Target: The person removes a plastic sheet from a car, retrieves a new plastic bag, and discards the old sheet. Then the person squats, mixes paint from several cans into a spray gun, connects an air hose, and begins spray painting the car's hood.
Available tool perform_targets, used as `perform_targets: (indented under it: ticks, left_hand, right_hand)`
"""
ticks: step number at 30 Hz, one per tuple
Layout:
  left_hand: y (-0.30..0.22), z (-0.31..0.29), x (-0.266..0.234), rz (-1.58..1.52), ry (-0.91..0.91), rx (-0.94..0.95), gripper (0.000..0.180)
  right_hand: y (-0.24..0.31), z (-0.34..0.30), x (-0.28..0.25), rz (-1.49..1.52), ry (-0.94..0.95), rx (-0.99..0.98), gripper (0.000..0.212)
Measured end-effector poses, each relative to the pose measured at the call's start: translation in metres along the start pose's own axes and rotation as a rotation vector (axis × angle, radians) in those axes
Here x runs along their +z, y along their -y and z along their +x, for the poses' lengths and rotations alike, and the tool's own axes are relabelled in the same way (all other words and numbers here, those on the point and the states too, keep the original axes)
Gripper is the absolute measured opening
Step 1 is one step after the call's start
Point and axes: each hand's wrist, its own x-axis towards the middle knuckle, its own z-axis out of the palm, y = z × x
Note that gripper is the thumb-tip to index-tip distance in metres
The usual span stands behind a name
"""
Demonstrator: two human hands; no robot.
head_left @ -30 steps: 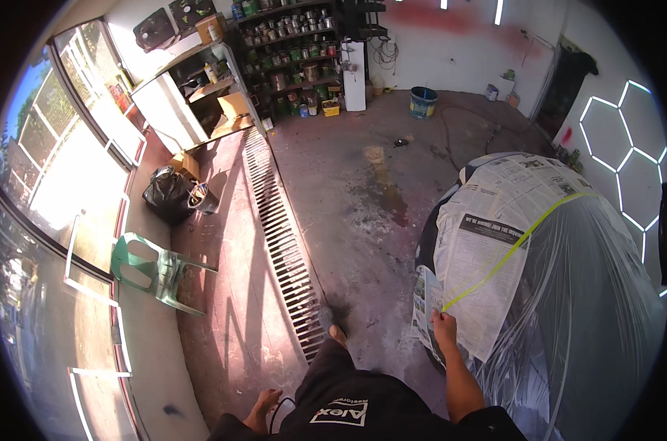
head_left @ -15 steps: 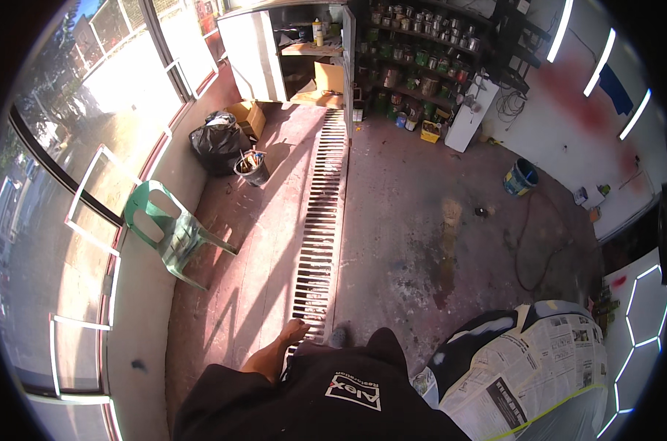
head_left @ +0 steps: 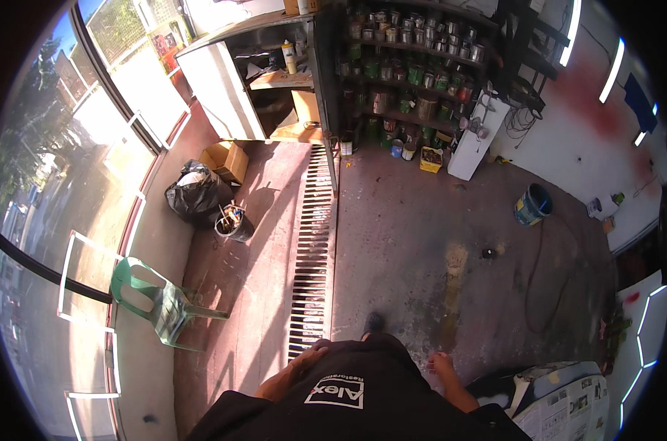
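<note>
My black shirt (head_left: 333, 393) is filling the lower edge, and my left hand (head_left: 304, 359) is lying along its side, the fingertips partly hidden there, so I cannot tell whether those fingers are spread or pressed together. My right hand (head_left: 442, 365) is hanging over the floor (head_left: 399, 242) on the other side; its fingers are looking curled, but they are showing too small and blurred for me to tell whether they are pinching anything. To the right of it, the newspaper-covered shape (head_left: 568, 408) is sitting low in view, the lower edge cutting much of it off. A second ago those right fingers were gripping yellow-green tape on it; now they are hanging apart from it. Farther off, the drain grate (head_left: 311, 250) is running ahead, a green chair (head_left: 173, 312) is standing at the left and a blue bucket (head_left: 533, 206) at the right. At the back, shelves of tins (head_left: 422, 87) are blurring into shadow
</note>
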Motion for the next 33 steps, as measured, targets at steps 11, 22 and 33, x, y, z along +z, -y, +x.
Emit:
perform_targets:
  ticks: [11, 22, 33]
  left_hand:
    - [-0.154, 0.136, -0.145, 0.267, 0.327, 0.542, 0.088]
    - [-0.315, 0.298, -0.255, 0.76, 0.674, -0.278, 0.094]
    - [-0.32, 0.306, -0.212, 0.58, 0.519, 0.065, 0.064]
  right_hand:
    - [0.28, 0.053, 0.084, 0.009, -0.094, -0.378, 0.036]
    - [0.243, 0.01, 0.149, -0.124, -0.003, -0.225, 0.079]
    - [0.363, 0.121, 0.089, -0.573, 0.265, -0.131, 0.07]
